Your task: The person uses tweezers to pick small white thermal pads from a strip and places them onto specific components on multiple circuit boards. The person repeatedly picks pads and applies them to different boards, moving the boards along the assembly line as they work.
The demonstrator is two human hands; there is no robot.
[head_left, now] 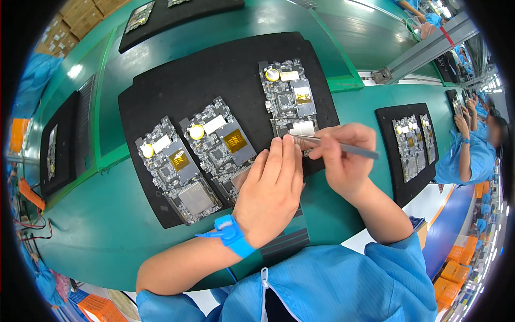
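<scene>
Three circuit boards lie on a black foam pad. The right-hand circuit board has a round white-and-yellow part, a gold patch and a silvery plate at its near end. My right hand is closed round grey tweezers, their tip at that near end. My left hand lies with fingers stretched out flat, fingertips at the same end beside the tweezer tip; it partly hides the near end of the middle circuit board. The left circuit board lies apart from both hands. A blue strap circles my left wrist.
The pad rests on a green bench. More black pads with boards lie left, at the far side and right. A grey metal post stands at the far right. A co-worker's arm is beyond the right pad.
</scene>
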